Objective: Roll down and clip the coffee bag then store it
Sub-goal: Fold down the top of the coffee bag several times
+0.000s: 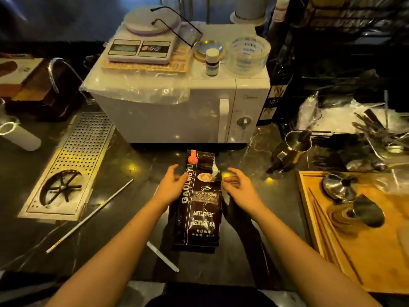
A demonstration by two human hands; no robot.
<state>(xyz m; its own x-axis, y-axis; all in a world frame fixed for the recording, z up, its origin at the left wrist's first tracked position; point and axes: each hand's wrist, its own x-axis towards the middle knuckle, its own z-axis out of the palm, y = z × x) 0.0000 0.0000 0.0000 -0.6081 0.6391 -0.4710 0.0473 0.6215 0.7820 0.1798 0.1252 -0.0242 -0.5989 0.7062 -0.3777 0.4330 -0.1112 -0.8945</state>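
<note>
A dark brown coffee bag (pixel 199 209) with white lettering lies flat on the dark counter, its top end pointing toward the microwave. An orange clip (pixel 192 158) sits on the top left corner of the bag, and the top right part looks torn and loose. My left hand (pixel 171 185) is at the bag's left edge with fingers apart, its fingertips touching the bag. My right hand (pixel 240 185) hovers at the right edge, fingers spread and curled, holding nothing.
A white microwave (pixel 181 114) stands just behind the bag, with a scale (pixel 141 46) and tape roll on top. A perforated drip tray (pixel 73 165) is at the left, a steel pitcher (pixel 294 149) and wooden tray (pixel 354 251) at the right. A thin rod (pixel 88 217) lies left.
</note>
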